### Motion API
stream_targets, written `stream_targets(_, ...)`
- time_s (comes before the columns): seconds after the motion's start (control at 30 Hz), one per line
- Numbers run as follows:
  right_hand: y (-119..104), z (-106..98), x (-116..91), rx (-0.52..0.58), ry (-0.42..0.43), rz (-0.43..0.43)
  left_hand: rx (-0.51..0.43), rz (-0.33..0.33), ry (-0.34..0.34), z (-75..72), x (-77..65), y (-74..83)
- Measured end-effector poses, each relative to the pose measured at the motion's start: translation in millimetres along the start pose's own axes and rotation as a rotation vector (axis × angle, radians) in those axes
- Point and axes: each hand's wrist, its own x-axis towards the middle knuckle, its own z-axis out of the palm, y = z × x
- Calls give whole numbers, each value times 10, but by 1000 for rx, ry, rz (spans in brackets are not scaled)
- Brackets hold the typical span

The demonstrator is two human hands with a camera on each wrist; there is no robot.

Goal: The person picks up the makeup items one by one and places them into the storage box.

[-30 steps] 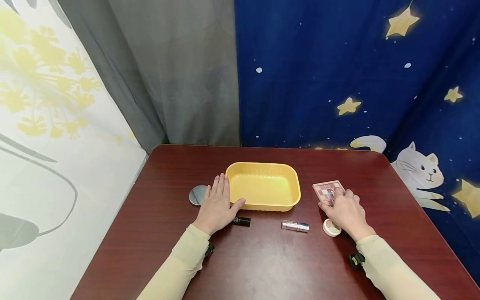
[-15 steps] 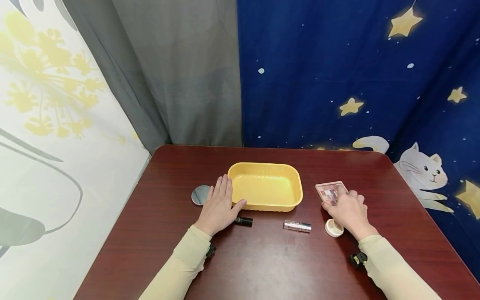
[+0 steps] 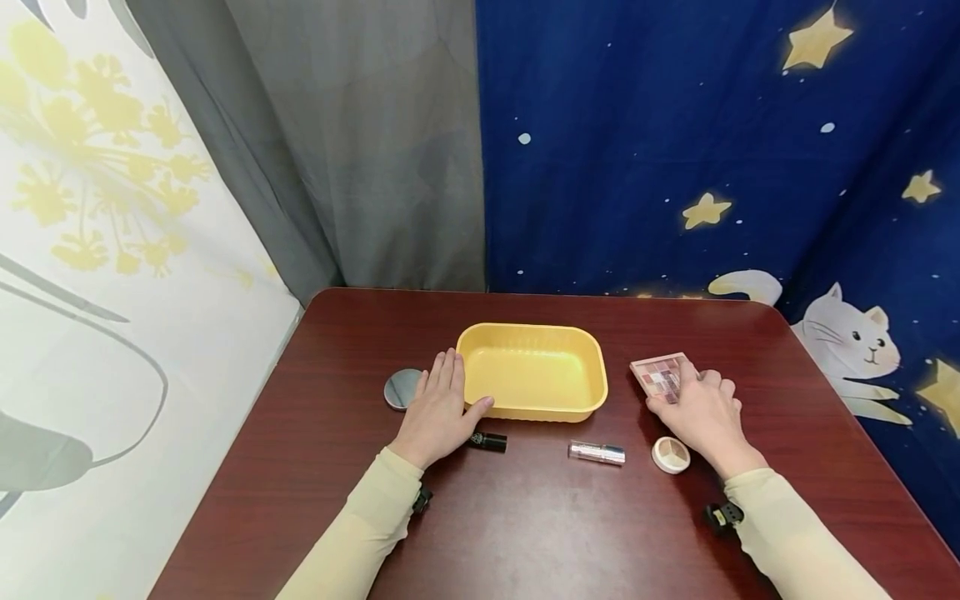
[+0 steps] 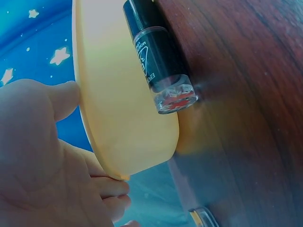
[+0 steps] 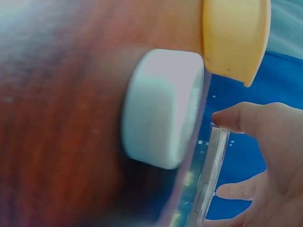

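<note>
Palette [image 3: 658, 377] with small coloured squares inside, on the right of the tabletop [image 3: 525, 533], pinched between thumb and fingers of the right grip [image 3: 707, 412]; contact with the tabletop below not possible to tell. Left edge slanting from far left to near right; long axis unclear, partly covered by the fingers. In the middle, yellow basin [image 3: 534, 414], long from left to right, with smooth bottom in sight. Against its left end, left grip [image 3: 435, 421], with straight fingers and thumb apart. Between basin and palette, a strip of tabletop; just near of the palette, round pot [image 3: 671, 455] with three shades inside.
</note>
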Motion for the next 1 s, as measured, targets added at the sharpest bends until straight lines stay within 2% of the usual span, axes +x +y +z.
stream_targets(0.2,-91,-97,72,29,57,-62,-21,-7,-5,1,-15,-12)
stream_targets(0.57,-405,-236,237,83,91,-189,-9,-12,3,-9,4,-2)
stream_targets(0.8,-587,-196,327,102,73,-232,-7,-13,-14,-9,10,1)
stream_targets(1.0,-731,-114,398,101,77,-323,-5,-13,-20,-18,13,2)
